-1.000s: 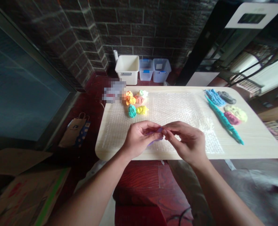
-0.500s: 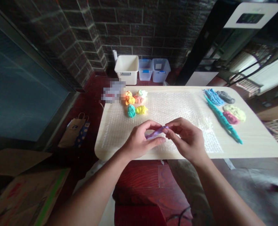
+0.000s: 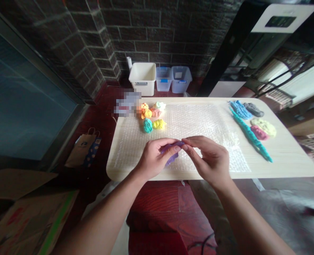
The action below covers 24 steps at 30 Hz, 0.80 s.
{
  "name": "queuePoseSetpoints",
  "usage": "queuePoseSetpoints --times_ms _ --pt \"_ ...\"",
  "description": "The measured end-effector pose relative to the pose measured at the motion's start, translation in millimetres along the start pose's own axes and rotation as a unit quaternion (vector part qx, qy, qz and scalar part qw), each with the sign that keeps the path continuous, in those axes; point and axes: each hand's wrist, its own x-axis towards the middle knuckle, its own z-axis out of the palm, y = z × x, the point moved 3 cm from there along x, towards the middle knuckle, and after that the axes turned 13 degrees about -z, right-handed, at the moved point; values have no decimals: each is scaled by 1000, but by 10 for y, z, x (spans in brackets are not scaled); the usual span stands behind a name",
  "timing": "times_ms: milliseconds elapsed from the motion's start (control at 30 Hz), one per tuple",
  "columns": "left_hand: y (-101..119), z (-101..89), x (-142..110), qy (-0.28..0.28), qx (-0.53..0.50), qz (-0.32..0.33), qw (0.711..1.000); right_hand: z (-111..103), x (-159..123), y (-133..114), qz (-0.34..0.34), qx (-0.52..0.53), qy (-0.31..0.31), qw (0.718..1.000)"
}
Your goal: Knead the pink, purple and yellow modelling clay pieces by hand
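Note:
Between my two hands, above the near part of the table, is a thin piece of purple modelling clay. My left hand is closed on it, thumb on top, and part of the clay hangs below the thumb. My right hand pinches its upper right edge between thumb and forefinger. Beyond my left hand lie a teal lump and a yellow lump of clay. Orange clay, pinkish clay and pale green-white clay sit behind them. My fingers hide some of the purple piece.
Bubble wrap covers much of the wooden table. On the right lie a long teal clay roll and blue, grey, pale yellow and dark pink clay. A white bin stands behind the table.
Half a second ago my left thumb was lifted off the purple clay; now it presses on it again. The purple piece has turned and hangs lower, while my right hand keeps its pinch.

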Motion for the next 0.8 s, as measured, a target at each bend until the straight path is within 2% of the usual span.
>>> queuePoseSetpoints --times_ms 133,367,567,800 --pt "-6 9 8 -12 -16 -4 1000 16 -19 -18 -1 -6 11 1000" --pt "-6 -14 -29 -8 0 -19 1000 37 10 -44 9 8 -19 1000" --pt "39 30 -17 7 4 0 1000 37 -4 10 46 47 33 997" --pt "50 18 -46 23 30 4 999 69 25 19 49 72 14 996"
